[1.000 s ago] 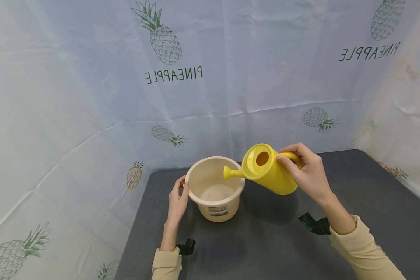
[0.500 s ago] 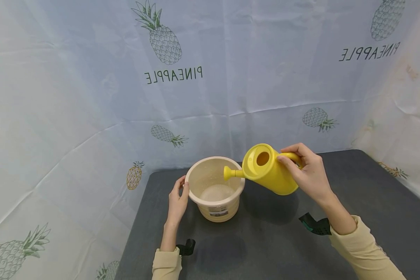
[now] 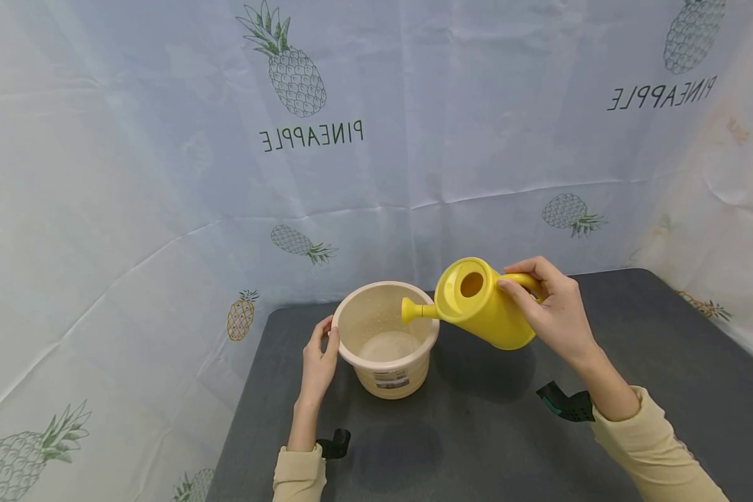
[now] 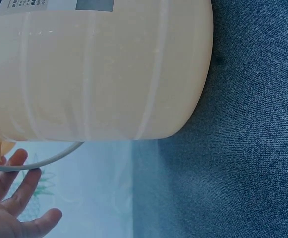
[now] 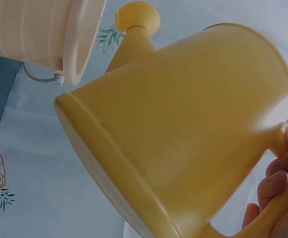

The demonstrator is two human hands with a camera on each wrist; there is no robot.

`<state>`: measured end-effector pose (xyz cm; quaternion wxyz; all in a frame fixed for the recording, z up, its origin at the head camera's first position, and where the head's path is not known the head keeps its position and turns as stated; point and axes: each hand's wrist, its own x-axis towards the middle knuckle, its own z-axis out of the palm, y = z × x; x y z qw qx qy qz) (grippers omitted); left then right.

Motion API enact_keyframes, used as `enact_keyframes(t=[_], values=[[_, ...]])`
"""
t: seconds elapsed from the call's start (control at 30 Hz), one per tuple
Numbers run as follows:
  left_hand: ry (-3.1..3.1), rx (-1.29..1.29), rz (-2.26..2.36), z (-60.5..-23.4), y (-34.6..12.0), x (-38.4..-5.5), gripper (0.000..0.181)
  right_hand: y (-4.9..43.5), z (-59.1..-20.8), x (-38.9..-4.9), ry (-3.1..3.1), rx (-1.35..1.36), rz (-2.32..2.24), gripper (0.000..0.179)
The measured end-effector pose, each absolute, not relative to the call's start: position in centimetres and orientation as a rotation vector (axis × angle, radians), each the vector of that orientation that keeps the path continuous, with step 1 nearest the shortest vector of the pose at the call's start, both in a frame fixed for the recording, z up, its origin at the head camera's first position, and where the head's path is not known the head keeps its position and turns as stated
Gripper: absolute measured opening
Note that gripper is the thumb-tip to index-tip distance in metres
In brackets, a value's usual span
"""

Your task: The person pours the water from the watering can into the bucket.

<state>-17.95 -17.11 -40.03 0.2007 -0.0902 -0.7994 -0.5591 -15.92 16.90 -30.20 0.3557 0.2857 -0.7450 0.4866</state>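
A cream plastic bucket [image 3: 392,383] stands upright on the dark table, a printed label on its front. At its left rim my left hand [image 3: 318,359] holds on with thumb and fingers. In the left wrist view, fingertips [image 4: 33,174] meet the bucket's thin grey handle [image 4: 54,158]. My right hand [image 3: 555,307] grips the handle of a yellow watering can [image 3: 496,317], raised off the table and tilted left. Its spout [image 3: 417,310] reaches over the bucket's right rim. Small specks dot the bucket's inner wall. No stream shows from the spout in these views.
The dark table [image 3: 477,446] ends at the back against a pale curtain [image 3: 376,174] printed with pineapples. The curtain also hangs along both sides. A black strap [image 3: 565,402] is at the right wrist, another strap [image 3: 335,443] at the left.
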Motion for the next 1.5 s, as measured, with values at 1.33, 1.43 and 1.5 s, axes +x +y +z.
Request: enact_keyframes(t=[1.33,1.43,1.5], values=[[-2.248,-0.231,-1.568,-39.93,-17.03,-17.84,0.037,16.72,-30.23,-15.97,-1.934,0.743,1.265,0.025],[-2.252,-0.226,-1.57,-39.85,-17.03,-17.83,0.036,16.72,-30.29,-16.03,-1.935,0.74,1.263,0.025],[-2.254,-0.224,-1.572,-39.83,-17.05,-17.83,0.036,16.72,-30.32,-16.09,-1.936,0.738,1.261,0.025]])
